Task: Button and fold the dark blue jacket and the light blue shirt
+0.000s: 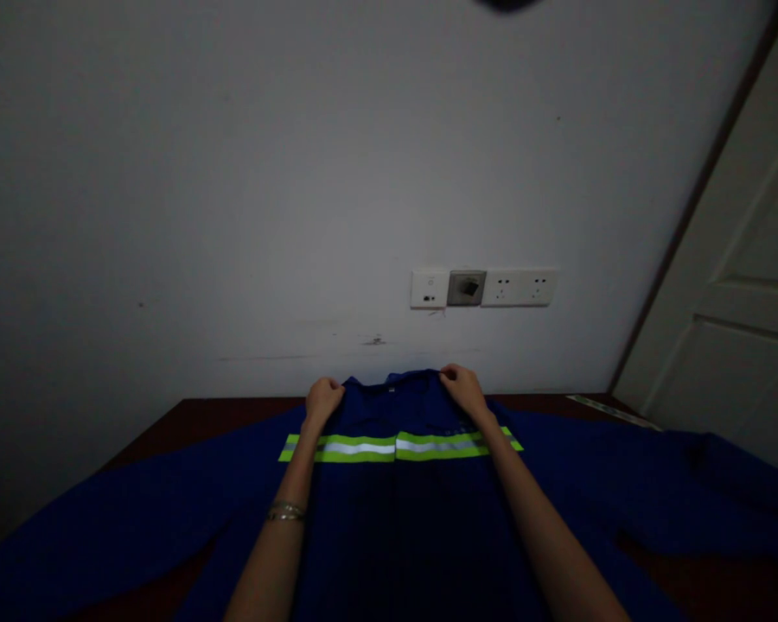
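A blue work jacket (389,518) with a yellow-green and silver reflective stripe (398,447) lies spread flat on a dark wooden table (168,428), collar toward the wall, sleeves out to both sides. My left hand (322,401) is closed, pinching the jacket's left shoulder near the collar. My right hand (462,389) is closed on the right shoulder by the collar. A bracelet (285,511) sits on my left wrist.
A white wall rises just behind the table, with a row of sockets and a switch (484,288) above the collar. A white door (732,302) stands at the right. A pale strip (613,411) lies on the table's far right corner.
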A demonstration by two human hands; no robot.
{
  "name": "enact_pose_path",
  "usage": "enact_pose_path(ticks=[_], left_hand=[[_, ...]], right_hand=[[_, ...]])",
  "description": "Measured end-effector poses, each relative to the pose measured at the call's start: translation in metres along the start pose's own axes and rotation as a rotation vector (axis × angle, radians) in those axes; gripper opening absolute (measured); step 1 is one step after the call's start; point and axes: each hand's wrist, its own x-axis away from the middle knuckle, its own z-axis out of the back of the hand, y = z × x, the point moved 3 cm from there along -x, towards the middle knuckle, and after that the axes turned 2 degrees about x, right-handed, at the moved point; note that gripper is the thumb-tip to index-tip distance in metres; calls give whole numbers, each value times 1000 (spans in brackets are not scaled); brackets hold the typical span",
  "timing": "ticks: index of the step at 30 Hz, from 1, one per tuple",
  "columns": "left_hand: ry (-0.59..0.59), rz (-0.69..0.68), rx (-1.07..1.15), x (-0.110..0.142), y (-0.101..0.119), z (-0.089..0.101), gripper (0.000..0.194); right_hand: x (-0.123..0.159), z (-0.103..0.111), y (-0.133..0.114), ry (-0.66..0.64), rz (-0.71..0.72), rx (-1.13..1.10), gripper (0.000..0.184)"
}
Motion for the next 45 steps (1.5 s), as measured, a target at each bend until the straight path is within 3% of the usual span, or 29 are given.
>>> enact_pose_path(ticks=[6, 8, 11, 16, 20, 25, 29, 32, 35, 38, 42, 45], left_hand=[[112, -195, -152, 15, 25, 10, 45], [110, -261, -189, 19, 31, 12, 34], [80, -255, -162, 16, 30, 13, 22], [-19, -179, -67, -10, 18, 16, 24], [-92, -141, -103, -31, 18, 9, 21], [-32, -139, -167, -30, 22, -8, 22], [189, -313, -290, -11, 27, -6, 24], [262, -544, -361, 3, 34, 1, 19], [234, -729, -419, 8, 41, 7, 14], [193, -821, -481, 1, 47, 10, 18], [116, -903, -543, -8, 60, 14, 25], [119, -973, -495, 2, 73, 17, 24]], right_hand=[[5, 3, -19, -38, 220, 128, 28], [6, 4, -25, -59, 310, 162, 25], [3, 6, -28, -103, 372, 195, 20], [-16, 10, -23, -174, 387, 162, 21], [-31, 4, -25, -229, 315, 136, 24], [-24, -8, -37, -198, 290, 301, 26], [0, 0, -59, -61, 467, 451, 32], [23, 8, -75, 22, 595, 523, 24], [41, 4, -83, -21, 731, 571, 13], [47, -8, -81, -106, 824, 589, 11], [30, -21, -74, -139, 796, 566, 17], [11, -26, -71, -140, 776, 523, 23]])
